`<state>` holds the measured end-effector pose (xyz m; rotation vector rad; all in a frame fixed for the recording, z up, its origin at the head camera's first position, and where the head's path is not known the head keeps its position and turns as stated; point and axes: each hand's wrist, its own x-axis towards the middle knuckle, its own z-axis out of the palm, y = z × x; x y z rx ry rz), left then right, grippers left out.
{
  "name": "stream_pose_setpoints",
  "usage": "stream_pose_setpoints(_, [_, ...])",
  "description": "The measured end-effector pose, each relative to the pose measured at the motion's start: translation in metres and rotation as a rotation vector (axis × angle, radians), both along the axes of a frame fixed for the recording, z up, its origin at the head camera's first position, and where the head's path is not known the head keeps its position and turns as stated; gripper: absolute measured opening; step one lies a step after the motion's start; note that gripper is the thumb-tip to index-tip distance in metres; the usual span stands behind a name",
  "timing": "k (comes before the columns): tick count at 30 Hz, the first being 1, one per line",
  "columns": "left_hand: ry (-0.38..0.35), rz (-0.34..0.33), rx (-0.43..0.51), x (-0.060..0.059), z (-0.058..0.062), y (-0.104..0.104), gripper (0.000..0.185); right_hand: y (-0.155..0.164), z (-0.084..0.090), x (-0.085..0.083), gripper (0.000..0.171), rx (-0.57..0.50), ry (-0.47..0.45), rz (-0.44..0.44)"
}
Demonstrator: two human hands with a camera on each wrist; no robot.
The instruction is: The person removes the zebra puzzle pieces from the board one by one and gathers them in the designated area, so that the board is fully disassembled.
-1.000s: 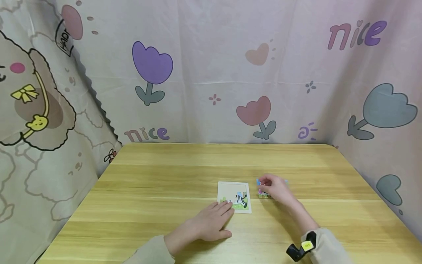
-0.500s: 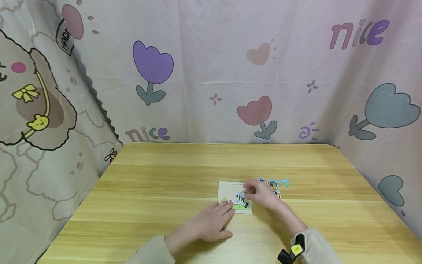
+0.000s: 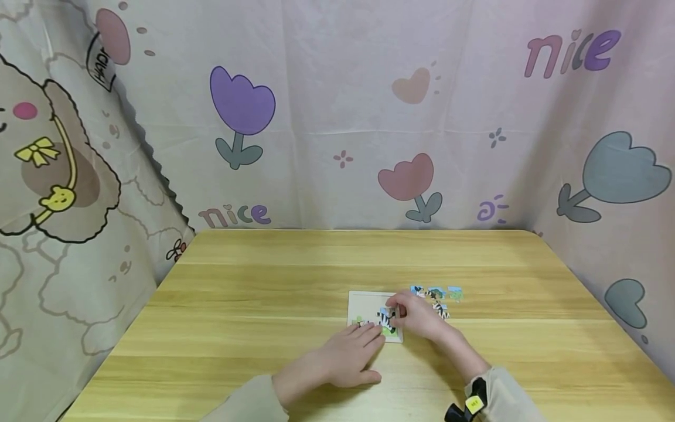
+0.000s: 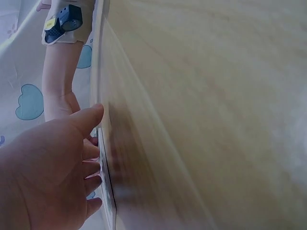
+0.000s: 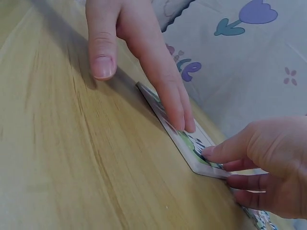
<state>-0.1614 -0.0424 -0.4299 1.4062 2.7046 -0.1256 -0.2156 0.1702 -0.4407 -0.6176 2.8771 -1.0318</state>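
Right grip: the fingers are curled at the right part of the puzzle board, thumb tip pressed on its near right corner in the right wrist view; whether a piece is pinched between them cannot be told. Left grip lies flat and relaxed, straight fingers resting on the board's near left edge, the rest of the hand on the worktop. That white board lies flat near the middle of the worktop, somewhat to the near side, with a zebra picture partly filled in at its near right part. Just right of the board, beyond the right hand, a few loose puzzle pieces lie scattered close together on the wood. A curtain printed with tulips and hearts hangs behind the far edge and along both sides.
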Motion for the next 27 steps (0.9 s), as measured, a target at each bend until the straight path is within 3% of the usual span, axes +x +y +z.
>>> stream_pose_setpoints(14, [0.027,-0.004,-0.028,0.0005,-0.0001,0.0055,0.069,-0.0044,0.0066,-0.0035,0.038,0.145,0.016,0.058])
stream_pose_setpoints(20, [0.028,-0.003,-0.018,-0.0002,0.0002,0.0055,0.069,-0.0057,0.0091,-0.0066,0.037,0.113,-0.059,0.072])
stream_pose_setpoints(27, [0.032,-0.008,-0.015,0.0002,0.0014,0.0053,0.069,-0.0045,0.0048,-0.0071,0.024,0.080,0.004,0.091])
